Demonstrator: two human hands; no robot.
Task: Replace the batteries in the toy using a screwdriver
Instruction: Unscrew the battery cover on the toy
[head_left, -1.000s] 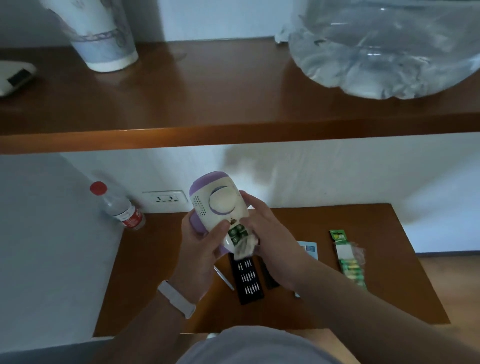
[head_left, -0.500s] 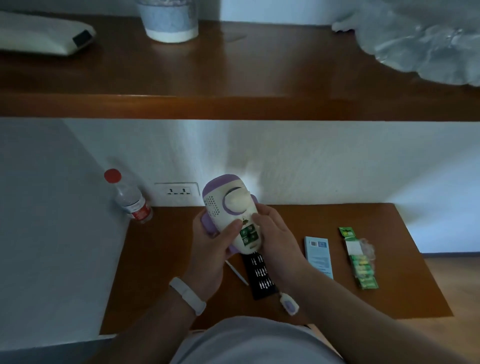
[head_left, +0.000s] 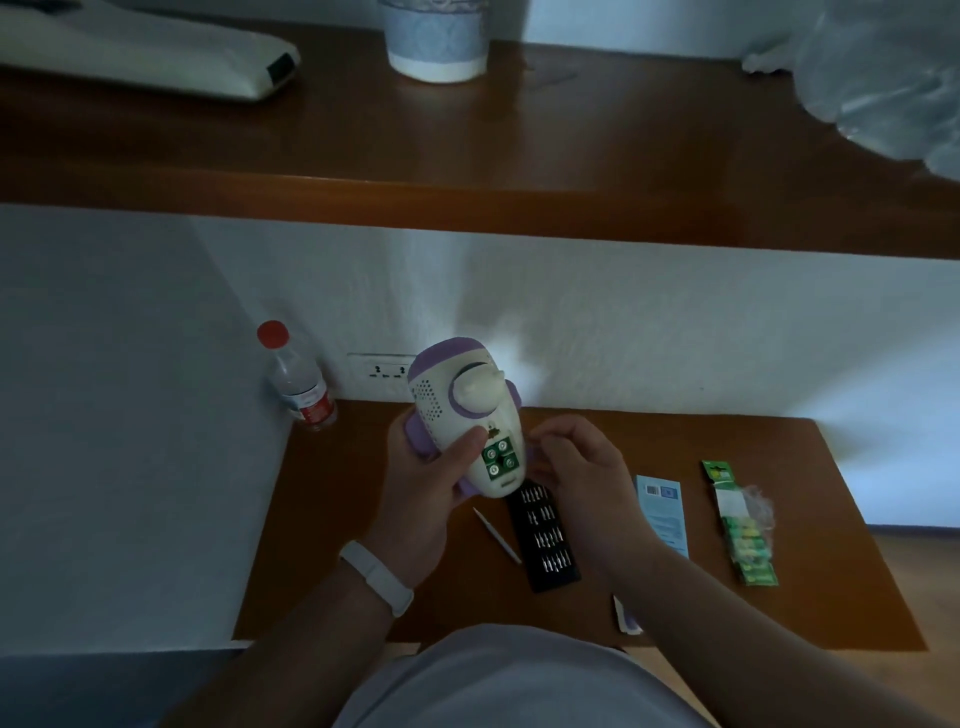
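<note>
My left hand grips a white and purple toy and holds it upright above the desk. The toy's battery bay is uncovered and shows several green batteries end on. My right hand hovers just right of the toy. Its fingers are loosely curled and nothing shows in them. A thin white screwdriver lies on the desk beside a black bit case. The small cover lies near the front edge. A green pack of batteries lies at the right.
A blue leaflet lies between the bit case and the battery pack. A water bottle stands at the back left by a wall socket. A wooden shelf overhangs the brown desk and carries a cup.
My right hand had the cover at the battery bay, then the cover ended up on the desk. The hand is now off to the toy's right. The view has tilted down.
</note>
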